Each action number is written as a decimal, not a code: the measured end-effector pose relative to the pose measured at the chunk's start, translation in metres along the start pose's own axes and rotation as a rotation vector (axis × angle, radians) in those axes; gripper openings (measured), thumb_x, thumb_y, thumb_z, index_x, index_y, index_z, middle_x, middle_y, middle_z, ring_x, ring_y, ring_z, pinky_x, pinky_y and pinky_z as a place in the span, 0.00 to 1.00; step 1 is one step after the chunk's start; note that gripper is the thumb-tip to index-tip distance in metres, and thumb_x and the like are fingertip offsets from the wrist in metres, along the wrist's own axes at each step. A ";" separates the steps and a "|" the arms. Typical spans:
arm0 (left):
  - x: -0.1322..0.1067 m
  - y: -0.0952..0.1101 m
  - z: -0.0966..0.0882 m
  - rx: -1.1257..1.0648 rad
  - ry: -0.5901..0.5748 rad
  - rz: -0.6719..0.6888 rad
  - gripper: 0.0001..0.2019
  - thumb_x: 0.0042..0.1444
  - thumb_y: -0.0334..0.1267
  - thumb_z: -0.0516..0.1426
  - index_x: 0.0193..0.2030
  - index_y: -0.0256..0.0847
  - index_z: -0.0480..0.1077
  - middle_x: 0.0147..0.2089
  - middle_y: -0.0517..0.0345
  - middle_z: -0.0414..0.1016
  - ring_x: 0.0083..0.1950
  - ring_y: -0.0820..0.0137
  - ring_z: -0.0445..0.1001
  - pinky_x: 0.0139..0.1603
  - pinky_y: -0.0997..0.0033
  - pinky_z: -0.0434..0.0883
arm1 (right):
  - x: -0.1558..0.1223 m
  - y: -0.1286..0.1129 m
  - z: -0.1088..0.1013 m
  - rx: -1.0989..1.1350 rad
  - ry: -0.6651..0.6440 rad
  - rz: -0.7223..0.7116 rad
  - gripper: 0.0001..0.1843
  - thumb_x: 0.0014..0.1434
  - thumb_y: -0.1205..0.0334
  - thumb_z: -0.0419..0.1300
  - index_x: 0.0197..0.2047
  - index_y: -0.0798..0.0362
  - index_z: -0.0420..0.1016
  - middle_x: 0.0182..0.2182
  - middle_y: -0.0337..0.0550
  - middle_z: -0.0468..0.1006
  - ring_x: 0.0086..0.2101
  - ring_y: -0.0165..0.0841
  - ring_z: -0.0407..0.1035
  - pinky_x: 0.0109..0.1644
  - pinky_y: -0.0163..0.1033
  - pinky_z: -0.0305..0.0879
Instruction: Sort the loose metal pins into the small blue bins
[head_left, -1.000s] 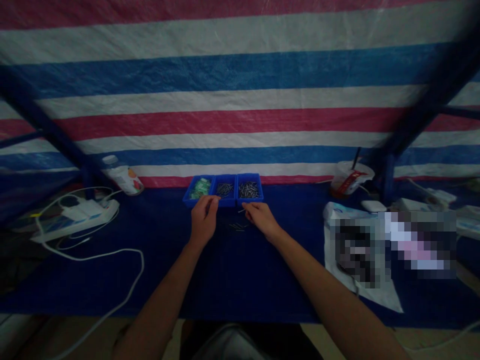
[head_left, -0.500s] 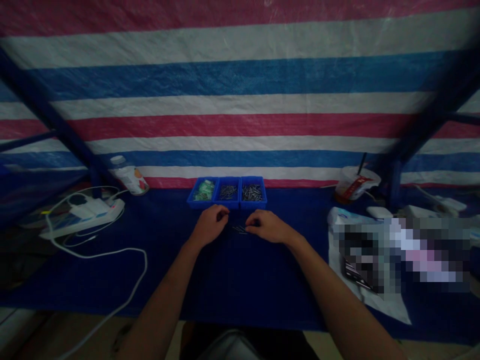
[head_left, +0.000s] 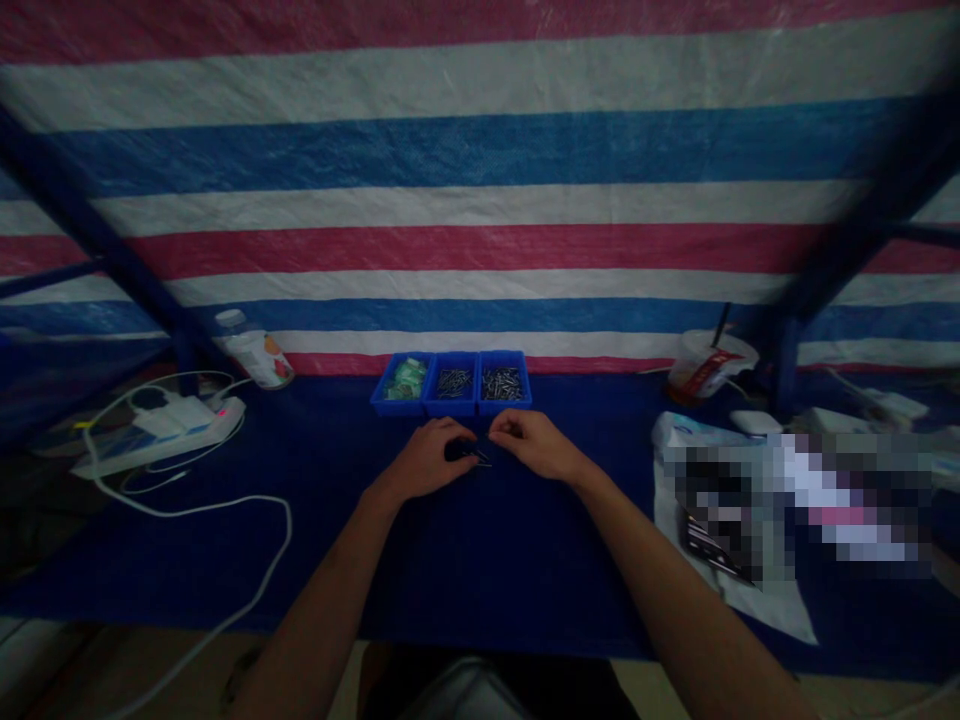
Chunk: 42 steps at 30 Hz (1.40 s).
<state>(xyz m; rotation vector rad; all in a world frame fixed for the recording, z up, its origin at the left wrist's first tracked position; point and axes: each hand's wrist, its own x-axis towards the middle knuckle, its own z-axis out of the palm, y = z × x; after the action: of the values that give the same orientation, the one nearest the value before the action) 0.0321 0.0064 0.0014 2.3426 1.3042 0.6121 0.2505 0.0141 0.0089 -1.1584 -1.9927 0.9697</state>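
Observation:
My left hand and my right hand rest close together on the dark blue table, fingers curled in a pinch. Between them lie a few small metal pins; each hand seems to pinch something tiny that I cannot make out in the dim light. Just beyond the hands stand three small blue bins in a row: the left bin holds green pieces, the middle bin and the right bin hold small metal parts.
A white power strip with trailing white cables lies at the left, a bottle behind it. A lidded drink cup with a straw stands at the right, near a white bag and small white devices. A striped tarp hangs behind the table.
Both hands pulled back from the bins toward me and came together over the loose pins on the table.

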 end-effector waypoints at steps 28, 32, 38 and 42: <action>0.007 0.005 -0.003 -0.208 0.494 -0.052 0.11 0.61 0.40 0.55 0.33 0.38 0.74 0.31 0.60 0.75 0.30 0.72 0.69 0.32 0.72 0.63 | 0.028 -0.008 0.037 0.618 0.207 0.325 0.20 0.57 0.45 0.60 0.25 0.54 0.72 0.20 0.36 0.71 0.19 0.24 0.59 0.23 0.32 0.50; 0.008 0.004 -0.003 -0.195 0.496 -0.070 0.10 0.61 0.40 0.55 0.34 0.38 0.74 0.31 0.60 0.75 0.31 0.72 0.70 0.33 0.72 0.64 | 0.029 -0.006 0.030 0.522 0.212 0.239 0.16 0.58 0.48 0.59 0.39 0.53 0.76 0.32 0.40 0.78 0.22 0.25 0.64 0.26 0.33 0.54; 0.006 -0.005 -0.004 -0.138 0.288 -0.100 0.07 0.59 0.36 0.56 0.40 0.39 0.74 0.38 0.56 0.77 0.39 0.68 0.73 0.42 0.68 0.69 | 0.006 -0.003 0.020 -0.253 0.026 0.072 0.12 0.57 0.52 0.62 0.36 0.51 0.79 0.32 0.41 0.79 0.33 0.33 0.71 0.36 0.37 0.59; 0.001 -0.009 -0.002 -0.054 -0.024 -0.013 0.13 0.53 0.34 0.61 0.46 0.42 0.75 0.48 0.54 0.76 0.49 0.64 0.73 0.52 0.62 0.69 | -0.001 -0.005 0.025 -0.479 -0.043 0.069 0.12 0.57 0.51 0.63 0.41 0.48 0.79 0.40 0.43 0.78 0.38 0.37 0.72 0.37 0.38 0.60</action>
<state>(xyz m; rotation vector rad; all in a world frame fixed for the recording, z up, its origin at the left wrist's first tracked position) 0.0254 0.0119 -0.0017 2.2894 1.2751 0.6059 0.2291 0.0045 -0.0007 -1.4731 -2.3066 0.5621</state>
